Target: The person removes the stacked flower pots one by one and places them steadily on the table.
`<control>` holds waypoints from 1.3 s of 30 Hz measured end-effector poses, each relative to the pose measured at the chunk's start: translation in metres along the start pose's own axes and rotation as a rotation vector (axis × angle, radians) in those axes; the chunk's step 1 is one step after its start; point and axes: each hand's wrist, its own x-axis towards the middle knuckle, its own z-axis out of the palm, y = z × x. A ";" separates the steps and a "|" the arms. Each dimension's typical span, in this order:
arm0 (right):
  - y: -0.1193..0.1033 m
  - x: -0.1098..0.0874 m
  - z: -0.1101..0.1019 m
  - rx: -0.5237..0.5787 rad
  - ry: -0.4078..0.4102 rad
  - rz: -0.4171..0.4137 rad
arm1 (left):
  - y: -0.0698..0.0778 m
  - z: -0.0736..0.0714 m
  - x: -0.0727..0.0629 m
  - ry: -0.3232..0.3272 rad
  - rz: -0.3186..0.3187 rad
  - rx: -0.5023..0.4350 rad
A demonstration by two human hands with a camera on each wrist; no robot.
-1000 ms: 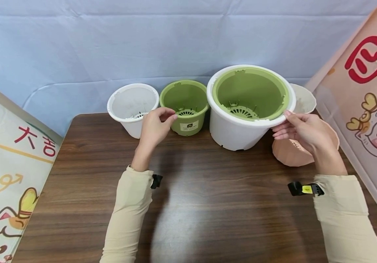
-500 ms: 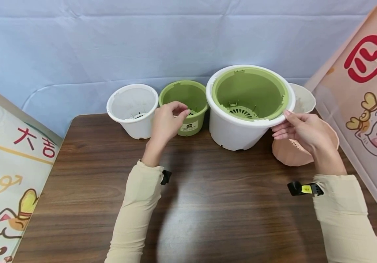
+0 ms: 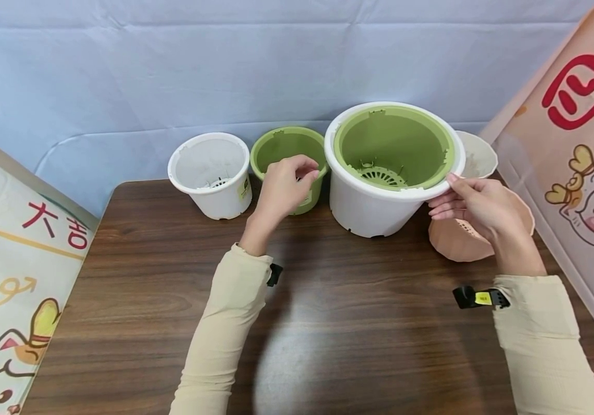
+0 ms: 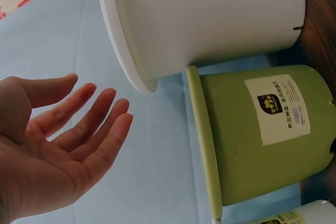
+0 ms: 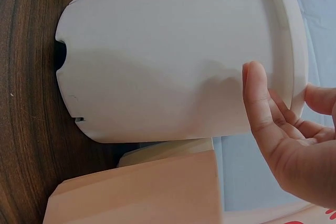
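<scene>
My right hand (image 3: 478, 202) pinches the rim of a large white flowerpot (image 3: 369, 210), thumb on top and fingers under the lip. Inside that pot sits a large green flowerpot (image 3: 395, 138) with a slotted bottom. My left hand (image 3: 286, 184) hovers in front of a small green flowerpot (image 3: 263, 150) and partly covers it. In the left wrist view its fingers (image 4: 107, 145) are loosely bent and hold nothing, apart from both the small green pot and the large white one. A label (image 4: 278, 109) shows on the small green pot's side.
A small white flowerpot (image 3: 208, 199) stands left of the small green one. At the right are a peach pot (image 3: 454, 245) and a cream pot (image 3: 478, 153) behind it. All stand on the dark wooden table (image 3: 348, 323) before a pale blue cloth (image 3: 276, 63).
My left hand has moved right, from beside the small white pot to before the small green pot, towards the large white one. My right hand stays at the rim.
</scene>
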 end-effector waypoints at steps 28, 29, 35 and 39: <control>-0.001 -0.001 0.000 -0.010 0.014 0.006 | 0.036 0.006 0.026 -0.198 -0.001 0.153; -0.001 -0.001 0.000 -0.007 0.013 0.004 | 0.038 0.006 0.028 -0.218 -0.008 0.161; -0.001 0.000 0.000 0.000 0.012 0.003 | 0.048 0.005 0.037 -0.323 -0.034 0.213; -0.001 0.000 0.000 -0.001 0.008 0.001 | 0.054 0.006 0.043 -0.379 -0.035 0.270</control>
